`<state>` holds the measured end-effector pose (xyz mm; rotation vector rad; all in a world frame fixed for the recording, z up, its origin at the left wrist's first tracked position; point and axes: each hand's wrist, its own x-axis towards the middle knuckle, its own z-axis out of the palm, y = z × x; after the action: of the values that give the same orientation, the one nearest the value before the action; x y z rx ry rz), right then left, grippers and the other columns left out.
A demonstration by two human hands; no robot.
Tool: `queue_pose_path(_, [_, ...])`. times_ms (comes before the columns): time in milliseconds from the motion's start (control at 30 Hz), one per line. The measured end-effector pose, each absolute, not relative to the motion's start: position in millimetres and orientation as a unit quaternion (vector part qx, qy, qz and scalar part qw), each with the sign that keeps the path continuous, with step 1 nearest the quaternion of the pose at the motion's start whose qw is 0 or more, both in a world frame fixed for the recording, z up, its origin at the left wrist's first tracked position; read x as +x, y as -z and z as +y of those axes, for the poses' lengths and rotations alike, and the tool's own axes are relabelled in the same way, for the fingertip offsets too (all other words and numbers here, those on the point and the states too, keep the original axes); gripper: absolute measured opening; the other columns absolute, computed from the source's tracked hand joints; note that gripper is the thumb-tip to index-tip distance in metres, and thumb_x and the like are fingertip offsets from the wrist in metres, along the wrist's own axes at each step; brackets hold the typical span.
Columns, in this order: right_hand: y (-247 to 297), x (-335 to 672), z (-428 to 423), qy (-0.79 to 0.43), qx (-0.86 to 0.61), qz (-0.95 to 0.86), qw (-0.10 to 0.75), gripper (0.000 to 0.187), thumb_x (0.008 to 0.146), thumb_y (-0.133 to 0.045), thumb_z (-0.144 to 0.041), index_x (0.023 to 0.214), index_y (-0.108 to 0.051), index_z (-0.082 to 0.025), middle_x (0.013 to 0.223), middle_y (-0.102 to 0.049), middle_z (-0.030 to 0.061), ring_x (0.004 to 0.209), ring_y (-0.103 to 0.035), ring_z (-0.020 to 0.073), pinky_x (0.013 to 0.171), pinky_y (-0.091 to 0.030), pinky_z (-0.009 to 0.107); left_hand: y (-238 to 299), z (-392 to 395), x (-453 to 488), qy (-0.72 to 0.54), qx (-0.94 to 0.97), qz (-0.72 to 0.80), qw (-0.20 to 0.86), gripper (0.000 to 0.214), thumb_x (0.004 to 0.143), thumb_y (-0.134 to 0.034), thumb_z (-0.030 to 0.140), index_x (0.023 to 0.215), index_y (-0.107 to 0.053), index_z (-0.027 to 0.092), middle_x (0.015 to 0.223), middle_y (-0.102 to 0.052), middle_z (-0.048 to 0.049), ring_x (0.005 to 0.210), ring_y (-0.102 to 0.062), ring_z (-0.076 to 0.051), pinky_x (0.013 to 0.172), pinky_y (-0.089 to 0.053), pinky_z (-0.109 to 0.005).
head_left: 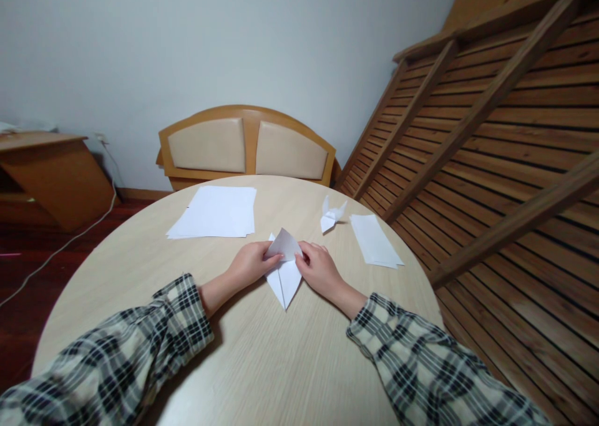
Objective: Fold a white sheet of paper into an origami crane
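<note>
A partly folded white paper (284,276) lies on the round pale wooden table (262,363), its point aimed toward me and a flap raised at the top. My left hand (250,265) pinches the left side of that flap. My right hand (318,267) pinches the right side, fingers curled onto the paper. Both forearms wear plaid sleeves and rest over the table.
A stack of white sheets (218,213) lies at the back left of the table. A finished folded paper figure (331,215) stands at the back, with a narrow pile of paper (375,241) to its right. A padded chair back (246,145) and slatted wooden panels (505,164) stand beyond.
</note>
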<state>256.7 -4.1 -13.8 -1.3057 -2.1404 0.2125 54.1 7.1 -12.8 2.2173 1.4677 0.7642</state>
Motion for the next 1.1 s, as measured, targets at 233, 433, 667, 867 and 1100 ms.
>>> queue_pose_path(233, [8.0, 272.7, 3.9, -0.241, -0.471, -0.757, 0.383, 0.031, 0.091, -0.046, -0.011, 0.110, -0.070, -0.018, 0.084, -0.071, 0.0023, 0.075, -0.062, 0.0167, 0.072, -0.046, 0.030, 14.5, 9.9, 52.2, -0.263, 0.778, 0.534, 0.199, 0.033, 0.088, -0.059, 0.046, 0.081, -0.068, 0.015, 0.068, -0.066, -0.0042, 0.060, -0.052, -0.017, 0.056, -0.029, -0.028])
queue_pose_path(433, [11.3, 286.2, 16.7, -0.174, -0.414, -0.840, 0.303, 0.018, 0.085, -0.063, -0.007, 0.091, -0.076, -0.018, 0.087, -0.073, 0.0044, 0.088, -0.061, 0.0187, 0.087, -0.044, 0.034, 14.7, 11.1, 50.9, -0.257, 0.781, 0.534, 0.198, 0.029, 0.085, -0.063, 0.043, 0.079, -0.068, 0.015, 0.068, -0.063, -0.0031, 0.062, -0.052, -0.018, 0.058, -0.031, -0.029])
queue_pose_path(667, [16.9, 286.7, 22.9, -0.169, -0.391, -0.861, 0.280, 0.021, 0.084, -0.063, -0.003, 0.082, -0.076, -0.020, 0.087, -0.071, 0.0034, 0.091, -0.061, 0.0182, 0.089, -0.043, 0.035, 15.9, 10.3, 51.2, -0.268, 0.785, 0.524, 0.193, 0.028, 0.086, -0.061, 0.043, 0.080, -0.065, 0.016, 0.069, -0.061, -0.0023, 0.063, -0.052, -0.018, 0.059, -0.030, -0.028])
queue_pose_path(867, [15.4, 286.4, 22.7, -0.175, -0.390, -0.864, 0.267, 0.022, 0.084, -0.063, -0.003, 0.081, -0.076, -0.021, 0.089, -0.070, 0.0030, 0.093, -0.061, 0.0186, 0.091, -0.042, 0.035, 8.5, 6.5, 54.2, -0.246, 0.787, 0.538, 0.174, 0.029, 0.088, -0.058, 0.044, 0.077, -0.062, 0.017, 0.066, -0.059, -0.0015, 0.061, -0.049, -0.017, 0.058, -0.027, -0.028])
queue_pose_path(1100, [15.7, 285.0, 22.8, -0.166, -0.400, -0.861, 0.267, 0.020, 0.085, -0.066, -0.007, 0.075, -0.074, -0.022, 0.087, -0.068, 0.0022, 0.091, -0.060, 0.0183, 0.090, -0.043, 0.035, 7.7, 7.7, 55.8, -0.231, 0.784, 0.553, 0.161, 0.028, 0.087, -0.061, 0.042, 0.075, -0.061, 0.017, 0.064, -0.058, -0.0015, 0.060, -0.049, -0.017, 0.057, -0.027, -0.029])
